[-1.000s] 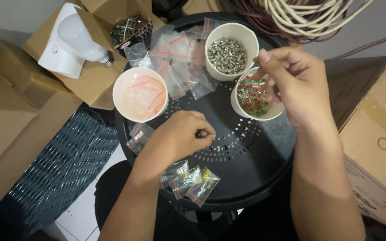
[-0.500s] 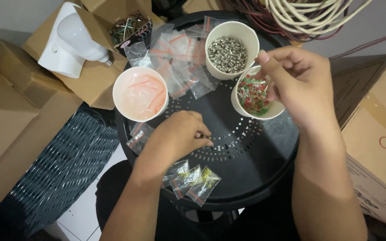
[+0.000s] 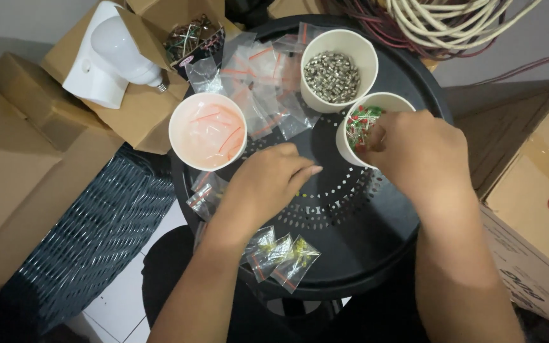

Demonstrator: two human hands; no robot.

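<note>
Right now, from the head camera, the right hand (image 3: 417,152) is dipped over the rim of the paper cup of red and green parts (image 3: 366,127) at the right of the round black tabletop (image 3: 351,222), fingers curled down and pinched together inside the cup; whether they have caught a piece I cannot tell, since the fingertips are hidden by the knuckles. By the look of it this is the picking step of a sorting and bagging job, and a clean pick would call for a fine pinch on a single small piece and a lift clear of the rim without tipping the cup. The left hand (image 3: 268,181) rests flat-ish on the perforated middle of the tabletop, fingers loosely closed and pointing right; something small may sit under the fingertips, but that cannot be made out. Just beside it to the left is a white cup of orange-striped strips (image 3: 208,131), and farther off a cup of small silver parts (image 3: 338,73). Empty clear bags (image 3: 262,89) lie scattered on the far side, and three filled little bags (image 3: 281,254) lie at the near edge. Off the tabletop, a white bulb (image 3: 112,54) rests on cardboard boxes (image 3: 14,146) at the left.
</note>
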